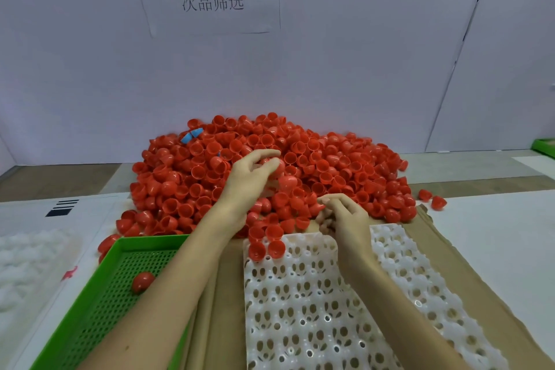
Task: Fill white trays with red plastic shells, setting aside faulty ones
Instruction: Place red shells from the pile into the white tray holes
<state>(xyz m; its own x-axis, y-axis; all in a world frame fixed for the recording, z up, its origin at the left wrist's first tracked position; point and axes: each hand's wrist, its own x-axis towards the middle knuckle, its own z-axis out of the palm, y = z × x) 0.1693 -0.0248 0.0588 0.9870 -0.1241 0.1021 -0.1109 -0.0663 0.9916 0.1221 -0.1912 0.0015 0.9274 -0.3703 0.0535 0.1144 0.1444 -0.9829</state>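
On the near part of the surface a white tray (315, 309) lies on cardboard (435, 249), nearly all its pockets unfilled; only two shells (256, 249) sit at its far left corner. To its left a green basket (120, 294) holds a single reject shell (143, 281). The right hand (345, 216) hovers at the tray's far edge with fingers curled down; whether it holds anything I cannot tell. Farther off, the left hand (252, 177) reaches into the pile (345, 165) of red shells, fingers curled round one. A blue piece (190, 135) lies at the pile's far left. Filling has barely begun; next, the picked shell probably needs checking, then seating in a free pocket beside the two.
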